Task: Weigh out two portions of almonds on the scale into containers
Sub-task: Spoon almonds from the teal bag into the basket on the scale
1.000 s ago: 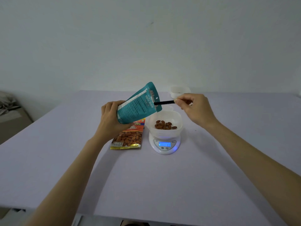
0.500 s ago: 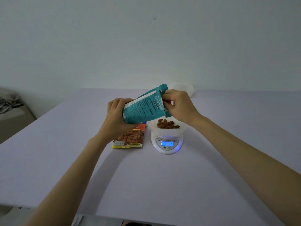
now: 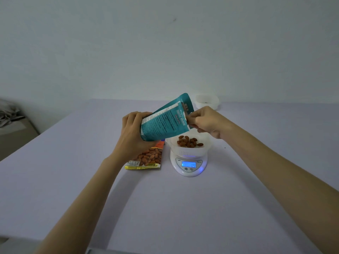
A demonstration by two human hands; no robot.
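left hand (image 3: 132,132) grips pouch (image 3: 164,124) base | right hand (image 3: 206,121) at mouth, hold unclear (over almonds (image 3: 189,141))

2 hands are counted: 1 left hand (image 3: 132,132) and 1 right hand (image 3: 205,121). 2 bags are seen, 1 teal pouch (image 3: 163,123) and 1 orange packet (image 3: 146,158) with a printed picture of almonds. 2 white containers are present: 1 near container (image 3: 189,153) and 1 far container (image 3: 207,101). 1 scale (image 3: 189,172) is counted, with 1 lit display (image 3: 188,164) on it. Roughly 12 almonds (image 3: 189,142) are heaped in the near container; an exact figure cannot be given, since they overlap. The contents of the far container cannot be counted. 1 table (image 3: 165,208) is seen.
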